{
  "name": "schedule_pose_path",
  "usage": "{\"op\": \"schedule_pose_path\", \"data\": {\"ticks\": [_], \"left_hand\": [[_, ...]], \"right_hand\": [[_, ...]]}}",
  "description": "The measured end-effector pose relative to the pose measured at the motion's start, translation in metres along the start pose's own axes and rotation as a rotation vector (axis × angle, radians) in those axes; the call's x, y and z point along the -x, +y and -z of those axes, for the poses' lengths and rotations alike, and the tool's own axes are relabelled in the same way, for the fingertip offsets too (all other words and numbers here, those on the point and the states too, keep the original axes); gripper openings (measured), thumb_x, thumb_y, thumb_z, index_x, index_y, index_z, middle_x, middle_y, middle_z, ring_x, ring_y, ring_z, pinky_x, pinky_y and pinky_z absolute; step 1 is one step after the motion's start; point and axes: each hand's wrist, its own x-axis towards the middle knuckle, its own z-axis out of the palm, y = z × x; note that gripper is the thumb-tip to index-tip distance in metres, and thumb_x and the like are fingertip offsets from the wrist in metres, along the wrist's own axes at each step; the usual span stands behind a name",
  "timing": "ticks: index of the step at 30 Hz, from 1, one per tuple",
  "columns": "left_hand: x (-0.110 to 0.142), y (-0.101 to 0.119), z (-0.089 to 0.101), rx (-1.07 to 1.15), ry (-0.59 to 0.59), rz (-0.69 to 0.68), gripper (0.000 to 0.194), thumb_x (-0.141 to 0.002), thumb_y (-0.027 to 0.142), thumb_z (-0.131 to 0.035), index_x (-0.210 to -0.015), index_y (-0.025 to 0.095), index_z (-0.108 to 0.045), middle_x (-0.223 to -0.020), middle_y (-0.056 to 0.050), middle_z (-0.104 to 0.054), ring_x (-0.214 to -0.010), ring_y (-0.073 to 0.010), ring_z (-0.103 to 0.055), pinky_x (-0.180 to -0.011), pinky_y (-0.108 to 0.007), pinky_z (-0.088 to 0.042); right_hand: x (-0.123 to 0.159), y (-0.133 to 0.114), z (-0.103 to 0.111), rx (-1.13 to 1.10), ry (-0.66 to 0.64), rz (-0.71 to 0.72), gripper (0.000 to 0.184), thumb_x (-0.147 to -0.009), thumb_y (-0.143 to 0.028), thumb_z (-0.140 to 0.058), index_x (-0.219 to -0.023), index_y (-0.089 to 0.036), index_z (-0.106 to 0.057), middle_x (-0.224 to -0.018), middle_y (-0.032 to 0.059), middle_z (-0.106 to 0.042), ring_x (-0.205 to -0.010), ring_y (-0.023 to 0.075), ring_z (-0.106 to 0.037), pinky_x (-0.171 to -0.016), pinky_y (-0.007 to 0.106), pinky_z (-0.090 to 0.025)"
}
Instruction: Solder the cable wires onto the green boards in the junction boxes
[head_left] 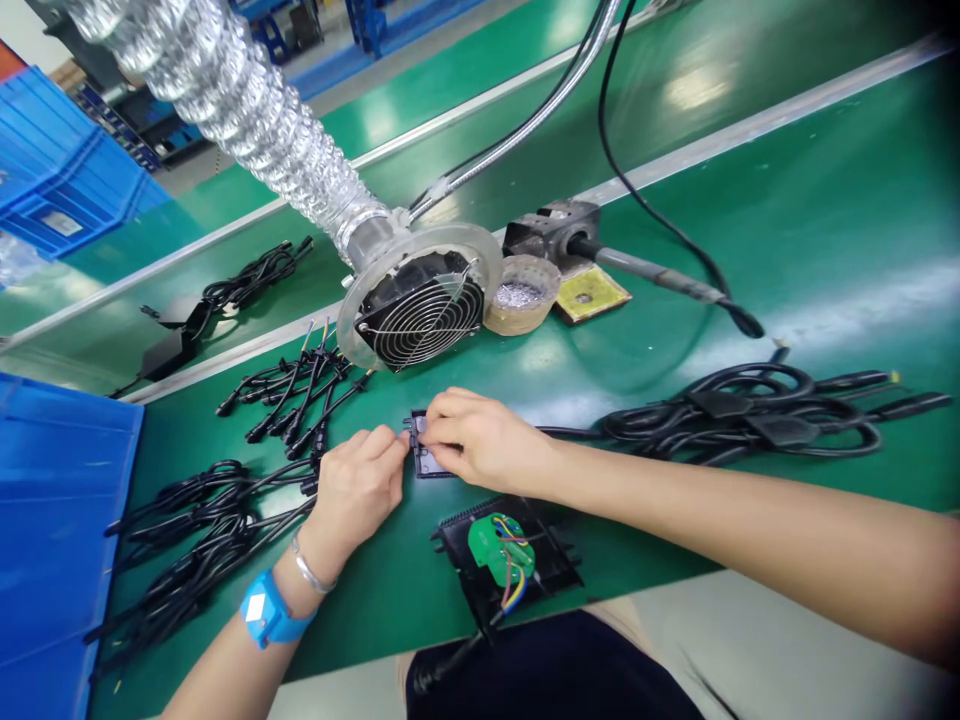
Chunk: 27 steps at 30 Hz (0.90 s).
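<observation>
Dark clothing (555, 670) fills the bottom centre of the frame, and just above it lies a black panel (551, 555) bearing a green circuit board (484, 550). Now to the middle of the frame, where the small black housing (433, 474) sits on the green bench (360, 610)! Right hand (480, 437) is over it, fingers bunched; whether they pinch anything, I can't tell. Left hand (358, 488), blue band (289, 627) at the wrist, curls its fingers tightly beside the housing's left edge, their grip hidden from me. Looped cables (720, 410) crowd the right.
</observation>
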Motion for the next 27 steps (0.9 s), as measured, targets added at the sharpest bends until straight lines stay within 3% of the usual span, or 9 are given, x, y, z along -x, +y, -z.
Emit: {"op": "schedule_pose_path", "data": {"ticks": [5,9,12,15,18,21,23,27], "left_hand": [[0.002,0.004,-0.001,-0.045,-0.027,-0.013,0.030,-0.098,0.017,-0.042,-0.080,0.019,-0.066,-0.070,-0.003,-0.059,-0.066,-0.0158,-0.052,-0.057,-0.029,-0.038],[0.004,0.004,0.002,-0.048,0.000,-0.014,0.022,-0.098,0.020,-0.047,-0.092,0.018,-0.068,-0.078,-0.003,-0.064,-0.069,-0.0153,-0.056,-0.063,-0.028,-0.042],[0.006,0.005,0.002,-0.058,0.021,0.000,0.020,-0.096,0.021,-0.048,-0.096,0.017,-0.068,-0.081,-0.004,-0.066,-0.069,-0.0163,-0.056,-0.065,-0.030,-0.043],[0.007,0.005,0.001,-0.055,0.013,0.017,0.021,-0.096,0.020,-0.049,-0.099,0.019,-0.069,-0.085,-0.005,-0.067,-0.071,-0.0170,-0.056,-0.066,-0.032,-0.042],[0.007,0.003,-0.001,-0.032,-0.007,0.030,0.022,-0.097,0.021,-0.048,-0.100,0.018,-0.069,-0.086,-0.005,-0.067,-0.072,-0.0174,-0.057,-0.066,-0.032,-0.042],[0.007,0.003,0.001,0.004,-0.022,0.037,0.019,-0.095,0.022,-0.050,-0.099,0.019,-0.069,-0.084,-0.005,-0.066,-0.073,-0.0175,-0.058,-0.067,-0.032,-0.044],[0.008,0.005,0.004,0.026,-0.010,0.056,0.019,-0.094,0.020,-0.050,-0.103,0.019,-0.067,-0.089,-0.005,-0.066,-0.078,-0.0186,-0.060,-0.071,-0.033,-0.047],[0.011,0.021,0.013,0.137,-0.006,0.017,0.036,-0.094,0.021,-0.046,-0.130,0.018,-0.053,-0.113,-0.011,-0.062,-0.104,-0.0241,-0.058,-0.089,-0.040,-0.049]], "right_hand": [[-0.004,-0.007,-0.001,0.120,-0.088,0.042,0.022,-0.089,-0.008,-0.054,-0.072,-0.012,-0.068,-0.079,0.0092,-0.060,-0.082,0.0211,-0.048,-0.066,0.032,-0.037],[0.001,-0.009,0.011,0.199,-0.109,0.044,0.023,-0.093,-0.017,-0.054,-0.077,-0.014,-0.070,-0.078,0.0077,-0.060,-0.080,0.0200,-0.047,-0.070,0.031,-0.040],[0.009,-0.018,0.013,0.251,-0.083,0.013,0.026,-0.097,-0.022,-0.048,-0.100,-0.011,-0.071,-0.088,0.0114,-0.063,-0.087,0.0224,-0.049,-0.082,0.036,-0.043],[0.017,-0.035,0.001,0.290,-0.046,-0.073,0.047,-0.097,-0.035,-0.048,-0.127,0.000,-0.058,-0.109,0.0227,-0.061,-0.102,0.0313,-0.048,-0.087,0.048,-0.044],[0.023,-0.043,-0.010,0.323,-0.041,-0.141,0.061,-0.095,-0.046,-0.049,-0.136,-0.001,-0.050,-0.121,0.0250,-0.057,-0.109,0.0355,-0.045,-0.087,0.052,-0.043],[0.030,-0.035,-0.006,0.289,-0.040,-0.101,0.057,-0.095,-0.046,-0.050,-0.137,-0.007,-0.052,-0.129,0.0221,-0.054,-0.114,0.0355,-0.044,-0.089,0.051,-0.043],[0.036,-0.027,0.005,0.242,0.031,-0.084,0.049,-0.095,-0.042,-0.051,-0.132,-0.010,-0.057,-0.130,0.0205,-0.055,-0.114,0.0340,-0.043,-0.091,0.052,-0.043],[0.050,-0.014,0.025,0.246,0.205,-0.168,0.035,-0.096,-0.030,-0.047,-0.119,-0.011,-0.066,-0.116,0.0176,-0.062,-0.105,0.0306,-0.045,-0.090,0.052,-0.042]]}}
